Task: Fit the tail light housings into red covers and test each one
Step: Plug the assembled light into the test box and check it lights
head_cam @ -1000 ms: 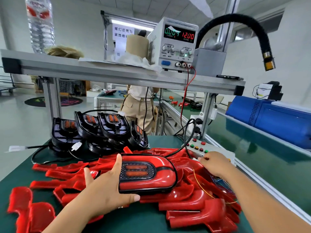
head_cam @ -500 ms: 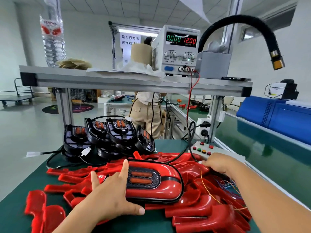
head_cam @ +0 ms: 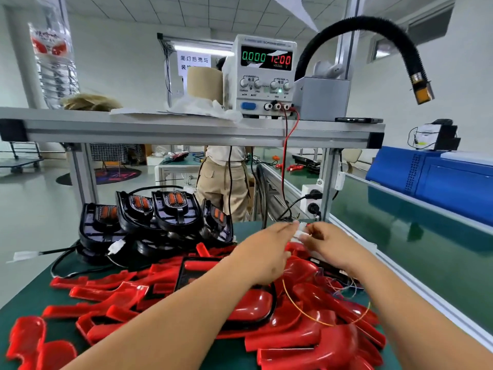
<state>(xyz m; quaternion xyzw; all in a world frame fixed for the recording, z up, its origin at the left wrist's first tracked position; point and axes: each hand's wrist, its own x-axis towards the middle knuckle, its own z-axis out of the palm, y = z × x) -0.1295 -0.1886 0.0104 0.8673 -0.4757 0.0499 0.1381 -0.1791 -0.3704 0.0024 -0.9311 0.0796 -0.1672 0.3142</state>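
The left hand [head_cam: 262, 256] has released the fitted light [head_cam: 198, 272] onto the red covers [head_cam: 293, 340]. Its fingers and the right hand [head_cam: 329, 243] now pinch the white connector [head_cam: 300, 231], centre right. Judgement: test hookup starting.

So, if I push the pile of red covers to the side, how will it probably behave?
The red covers look like thin, glossy moulded plastic, so they are probably light, stiff and slippery against each other. They lie loosely overlapped, so a push would likely scatter them, not shift the pile whole. The thin yellow wire lying across them might snag.
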